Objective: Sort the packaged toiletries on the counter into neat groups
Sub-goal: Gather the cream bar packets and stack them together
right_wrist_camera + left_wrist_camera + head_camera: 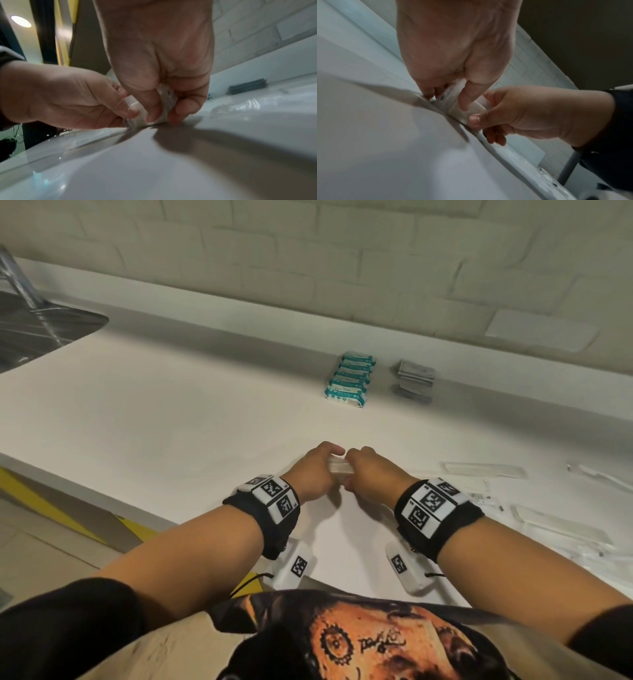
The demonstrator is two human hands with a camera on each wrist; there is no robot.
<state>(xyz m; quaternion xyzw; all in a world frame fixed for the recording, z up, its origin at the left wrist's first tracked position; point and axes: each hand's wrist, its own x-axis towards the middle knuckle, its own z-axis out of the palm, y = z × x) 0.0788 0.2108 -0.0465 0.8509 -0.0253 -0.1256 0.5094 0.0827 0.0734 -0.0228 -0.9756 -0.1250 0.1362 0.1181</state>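
Note:
A small bundle of clear-wrapped packets (337,469) stands on edge on the white counter (171,422), near its front. My left hand (315,470) grips the bundle's left end and my right hand (370,477) grips its right end, thumbs on the near side and fingers on the far side. In the left wrist view the left hand (447,100) pinches the bundle (476,108) against the counter while the right hand (530,115) holds it from the other side. The right wrist view shows the right hand (164,115) and the left hand (68,97) clamped round the same bundle (167,94).
A row of teal-and-white packets (349,380) and a stack of grey sachets (414,381) lie side by side by the back wall. Loose clear packets (486,470) are scattered at the right. A steel sink (41,330) sits at the far left.

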